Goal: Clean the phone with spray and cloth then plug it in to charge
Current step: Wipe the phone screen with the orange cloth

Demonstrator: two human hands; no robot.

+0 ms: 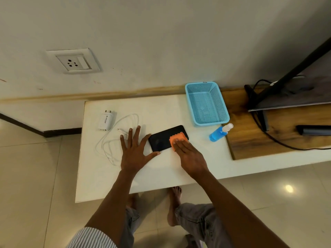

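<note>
One blue basket, beside spray bottle.

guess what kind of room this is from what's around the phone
Probably a living room at home. A flat screen on a stand sits on a low wooden-topped unit, beside a low white table on a tiled floor, with a wall socket low on a plain wall.
</note>
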